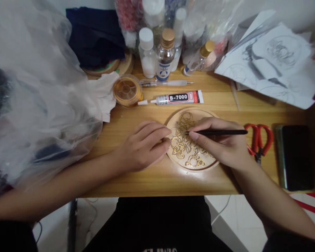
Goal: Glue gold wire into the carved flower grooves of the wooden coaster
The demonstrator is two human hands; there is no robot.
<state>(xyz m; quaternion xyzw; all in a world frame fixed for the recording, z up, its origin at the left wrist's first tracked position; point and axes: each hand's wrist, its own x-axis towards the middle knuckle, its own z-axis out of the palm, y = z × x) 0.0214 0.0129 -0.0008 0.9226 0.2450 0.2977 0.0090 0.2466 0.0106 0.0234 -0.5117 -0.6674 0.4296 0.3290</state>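
A round wooden board point(212, 117) lies on the table, bearing curled gold wire outlines point(195, 161) of flowers and leaves. My left hand point(147, 145) rests at its left rim, fingers bent together and touching the edge; the thumb is mostly hidden. Over the board's right side, my right hand point(223, 141) pinches slim black tweezers point(220, 132) between thumb and fingers. Their pointed tip meets the wire pattern near the board's middle. Whether the tip grips a piece of wire is too small to tell.
Behind the board lie a B-7000 glue tube point(178, 98), a pen point(168, 83) and a wire spool point(128, 90). Bottles point(165, 57) stand farther back. Red-handled scissors point(258, 140) and a phone point(295, 157) are right, sketches point(278, 63) back right, a plastic bag point(47, 105) left.
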